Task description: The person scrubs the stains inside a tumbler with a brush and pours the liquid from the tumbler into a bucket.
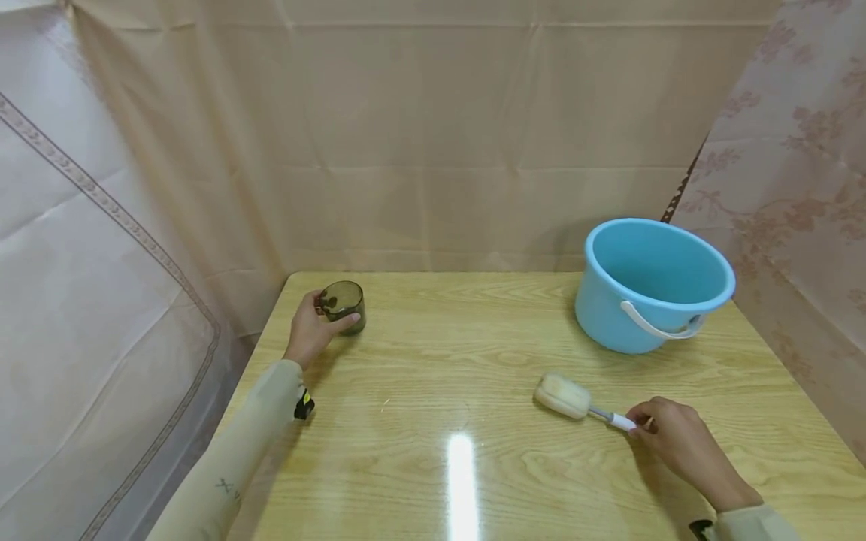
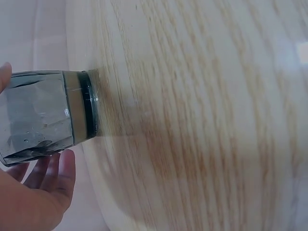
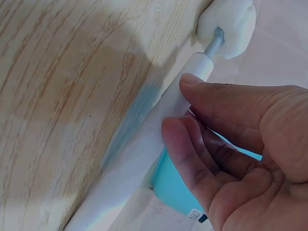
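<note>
A dark, see-through glass cup (image 1: 351, 306) stands at the table's far left. My left hand (image 1: 313, 330) reaches round it, thumb along the near side and fingers at the left. In the left wrist view, the faceted glass lies between my thumb and fingers, its base against the wood. On the right, a sponge brush (image 1: 563, 395) with a pale sponge head and white handle (image 3: 149, 130) rests on the table. The thumb and fingertips of my right hand (image 1: 679, 439) pinch that handle; the other fingers are curled.
A light-blue bucket (image 1: 625, 327) with a white carrying handle stands at the back right, beyond the brush. The wood-grain table (image 1: 433, 361) ends at a beige cloth (image 1: 419, 150) hanging behind it. Patterned cloths hang at both sides.
</note>
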Tool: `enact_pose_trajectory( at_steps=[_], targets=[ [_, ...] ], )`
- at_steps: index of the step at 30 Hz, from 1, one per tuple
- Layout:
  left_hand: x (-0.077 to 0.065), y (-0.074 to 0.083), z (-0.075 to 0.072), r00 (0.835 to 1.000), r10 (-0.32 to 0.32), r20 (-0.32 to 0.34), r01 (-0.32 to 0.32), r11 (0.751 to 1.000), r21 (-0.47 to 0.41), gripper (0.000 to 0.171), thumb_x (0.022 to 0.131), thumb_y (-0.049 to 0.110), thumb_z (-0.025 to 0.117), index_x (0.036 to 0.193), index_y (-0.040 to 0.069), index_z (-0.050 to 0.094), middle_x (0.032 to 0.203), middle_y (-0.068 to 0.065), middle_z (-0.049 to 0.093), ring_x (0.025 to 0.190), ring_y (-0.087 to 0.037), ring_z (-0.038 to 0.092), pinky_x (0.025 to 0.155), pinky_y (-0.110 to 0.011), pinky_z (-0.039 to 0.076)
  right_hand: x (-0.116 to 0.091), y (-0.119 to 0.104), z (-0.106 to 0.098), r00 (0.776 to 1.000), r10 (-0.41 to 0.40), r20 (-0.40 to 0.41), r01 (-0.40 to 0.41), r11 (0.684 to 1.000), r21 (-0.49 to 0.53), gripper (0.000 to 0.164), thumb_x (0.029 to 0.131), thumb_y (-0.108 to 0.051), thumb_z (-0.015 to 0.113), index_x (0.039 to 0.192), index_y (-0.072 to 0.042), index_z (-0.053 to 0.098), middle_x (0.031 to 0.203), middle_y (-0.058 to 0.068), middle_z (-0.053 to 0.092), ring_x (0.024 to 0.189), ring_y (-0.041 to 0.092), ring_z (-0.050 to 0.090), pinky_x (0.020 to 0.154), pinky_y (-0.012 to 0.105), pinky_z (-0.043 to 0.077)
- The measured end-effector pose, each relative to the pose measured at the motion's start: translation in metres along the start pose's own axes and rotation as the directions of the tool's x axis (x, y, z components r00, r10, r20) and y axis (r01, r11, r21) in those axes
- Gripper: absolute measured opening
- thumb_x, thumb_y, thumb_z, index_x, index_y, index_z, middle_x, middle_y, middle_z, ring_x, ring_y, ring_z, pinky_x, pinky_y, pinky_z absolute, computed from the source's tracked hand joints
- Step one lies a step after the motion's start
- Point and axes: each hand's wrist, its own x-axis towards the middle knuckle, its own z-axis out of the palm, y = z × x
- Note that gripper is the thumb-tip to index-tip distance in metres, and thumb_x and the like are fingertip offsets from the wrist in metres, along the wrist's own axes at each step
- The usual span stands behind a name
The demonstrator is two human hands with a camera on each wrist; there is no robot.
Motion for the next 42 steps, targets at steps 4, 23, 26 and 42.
enact_pose_trajectory(
  at_steps=[4,23,26,42],
  targets=[
    [0.0007,0.0014,0.0002,1.000,0.003,0.010,-0.003,1.000,0.003,0.113,0.066,0.057,0.080,0.149,0.006,0.022,0.139,-0.016,0.039,0.122,-0.034,0.041,0.098,-0.051,0.037,0.0003,0.0013,0.0004,1.000,0.003,0.008,-0.003,1.000,0.005,0.012,0.075,-0.002,0.077,0.082,-0.009,0.072,0.078,-0.002,0.061,0.066,0.011,0.054,0.053,0.025,0.043],
    [0.0010,-0.0041,0.0023,1.000,0.025,0.000,-0.025,1.000,0.018,0.112,0.068,0.062,0.076,0.149,0.006,0.022,0.144,-0.017,0.034,0.129,-0.036,0.036,0.101,-0.054,0.034,0.0013,0.0011,0.0018,1.000,0.013,0.011,-0.013,1.000,0.006,0.012,0.075,-0.002,0.077,0.082,-0.009,0.072,0.077,-0.002,0.060,0.067,0.011,0.055,0.054,0.026,0.044],
    [0.0005,-0.0037,0.0023,1.000,0.029,-0.004,-0.029,0.999,0.023,0.111,0.068,0.061,0.076,0.148,0.006,0.022,0.144,-0.016,0.035,0.129,-0.036,0.037,0.102,-0.054,0.035,0.0016,0.0005,0.0016,1.000,0.023,0.017,-0.023,1.000,0.008,0.011,0.075,-0.003,0.078,0.082,-0.009,0.072,0.077,-0.002,0.060,0.067,0.011,0.055,0.055,0.026,0.044],
    [-0.0043,0.0041,0.0019,0.998,0.053,-0.026,-0.052,0.998,0.039,0.104,0.071,0.059,0.075,0.145,0.005,0.027,0.141,-0.017,0.038,0.128,-0.035,0.039,0.101,-0.053,0.036,0.0032,0.0030,0.0001,1.000,-0.008,0.006,0.008,1.000,-0.029,0.010,0.074,-0.008,0.080,0.081,-0.011,0.073,0.076,-0.004,0.061,0.070,0.015,0.050,0.059,0.033,0.041]
  ],
)
